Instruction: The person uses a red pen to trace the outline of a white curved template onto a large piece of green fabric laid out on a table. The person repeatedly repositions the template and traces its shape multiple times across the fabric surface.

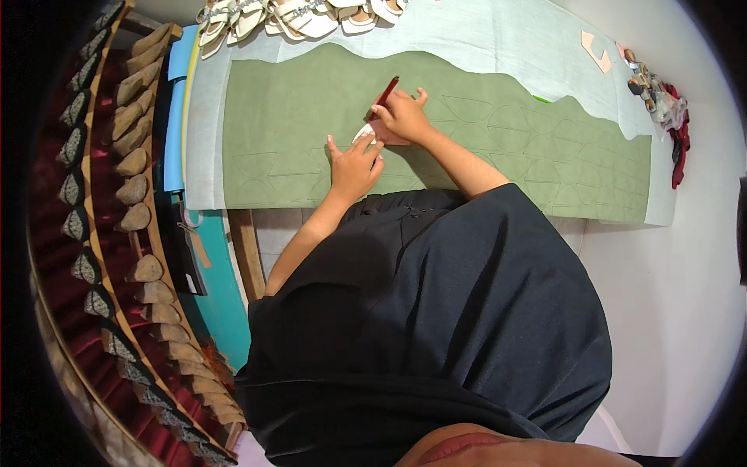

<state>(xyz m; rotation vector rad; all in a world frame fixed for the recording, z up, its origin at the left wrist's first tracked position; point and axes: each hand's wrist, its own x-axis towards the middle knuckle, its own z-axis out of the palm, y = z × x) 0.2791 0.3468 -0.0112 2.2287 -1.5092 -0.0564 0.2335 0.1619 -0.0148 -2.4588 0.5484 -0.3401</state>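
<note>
Person was tracing a pattern onto a green sheet [311,117] spread over a pale underlay [498,39] on the tabletop.

Right hand [405,117] was closed around a red pen [386,92], tip down at the edge of a small pale template [372,134]. Left hand [354,165] lay flat with fingers spread, pressing the near side of the template onto the sheet; it gripped nothing.

Progress, judged from the outlines: the sheet's right part, from the hands out to the far end, already carried rows of traced shapes. A few faint outlines also showed at the lower left, near the left hand. The upper left area looked unmarked, so roughly half or more seemed done, with the left stretch left to fill. No cutting visible yet.

Containers: none clearly in view. Pale sandals [303,15] sat loose at the far edge of the tabletop, not in any box. A small heap of oddments [661,97] lay at the right end; contents too small to tell. A rack of shoe lasts [132,163] ran down the person's left side.
</note>
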